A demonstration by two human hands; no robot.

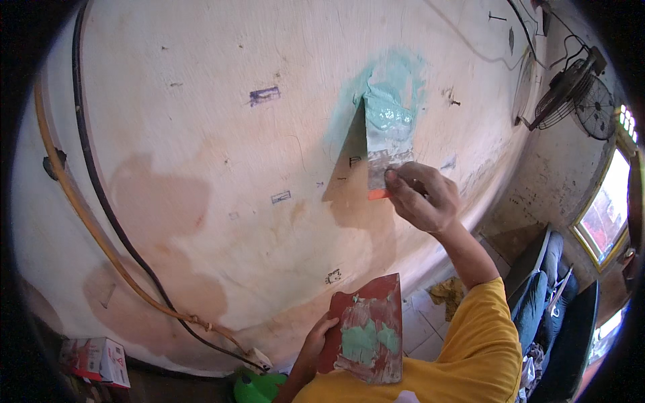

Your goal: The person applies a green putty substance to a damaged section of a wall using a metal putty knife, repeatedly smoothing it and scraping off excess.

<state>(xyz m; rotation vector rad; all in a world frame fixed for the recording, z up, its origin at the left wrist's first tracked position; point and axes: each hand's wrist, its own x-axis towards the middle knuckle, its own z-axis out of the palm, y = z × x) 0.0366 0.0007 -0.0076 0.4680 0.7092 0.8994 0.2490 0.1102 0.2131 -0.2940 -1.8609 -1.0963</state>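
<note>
My right hand (pixel 426 196) pinches the lower end of a wide, flat putty blade (pixel 390 146) with an orange edge. Light green filler paste (pixel 388 113) covers the blade's upper part, whose far end lies against a wet green patch (pixel 395 68) on the painted wall (pixel 227 136). Lower down, my left hand (pixel 320 337) grips the left edge of a dark red board (pixel 390 302), held close to the yellow shirt. Green paste (pixel 363 340) is smeared over the middle of the board.
A black cable (pixel 108 214) and an orange hose (pixel 75 196) run down the wall at left to a socket (pixel 258 358). A printed box (pixel 98 360) and a green object (pixel 258 388) are below. At right are a fan (pixel 567 93), dark blue seating (pixel 534 302) and nails, one near the patch (pixel 455 103).
</note>
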